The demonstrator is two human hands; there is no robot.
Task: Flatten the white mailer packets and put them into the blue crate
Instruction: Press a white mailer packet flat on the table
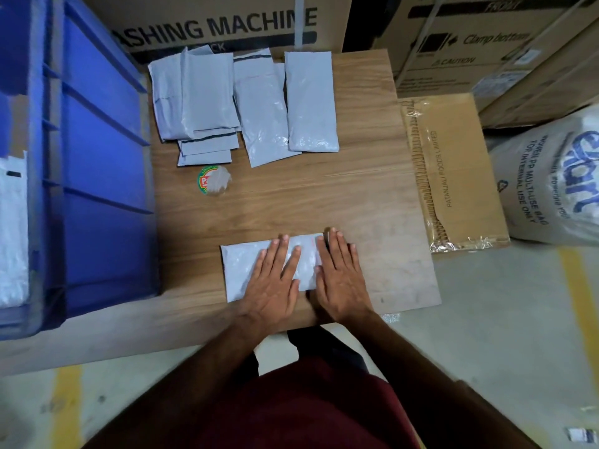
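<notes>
One white mailer packet (241,267) lies on the near part of the wooden board (372,196). My left hand (275,283) and my right hand (340,280) lie flat on it side by side, fingers straight, pressing down. Several more white mailer packets (246,105) lie in an overlapping row at the far end of the board. The blue crate (100,176) stands to the left of the board. White packets (11,241) show inside it at the left edge of the view.
A round tape roll (214,180) with a green and red label sits left of centre on the board. A flat cardboard box (453,170) lies to the right, a white woven sack (557,176) beyond it. Large cartons (227,24) stand behind the board.
</notes>
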